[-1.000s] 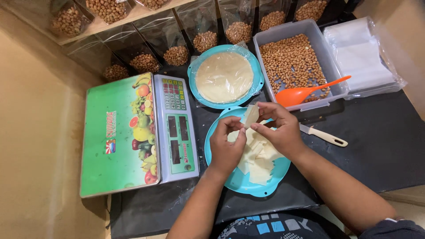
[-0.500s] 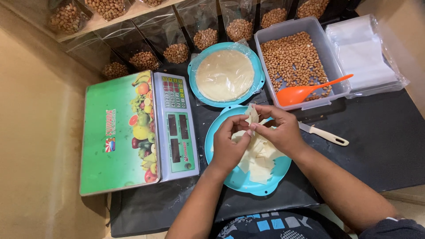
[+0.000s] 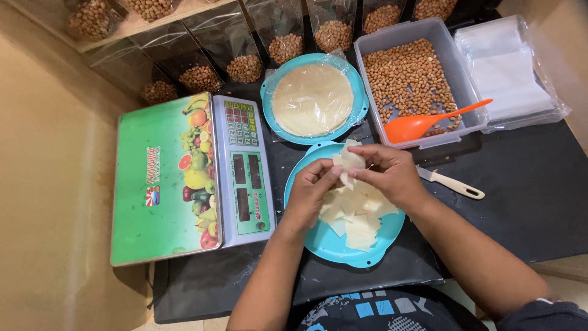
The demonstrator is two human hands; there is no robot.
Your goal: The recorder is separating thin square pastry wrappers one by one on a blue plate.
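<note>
Fingertips (image 3: 335,175) hidden behind pale wrapper (image 3: 351,160)

Clear upright pouches of peanuts (image 3: 245,61) line the table from ten to twelve o'clock, flat clear bags (image 3: 511,73) lie stacked at two, and the scale's dark screens (image 3: 244,204) sit at nine.

Your left hand (image 3: 309,193) and right hand (image 3: 389,175) pinch pale dough sheet (image 3: 352,160) over blue plate (image 3: 334,245); scale (image 3: 184,178) at nine o'clock, peanut tub (image 3: 410,76) at one.
</note>
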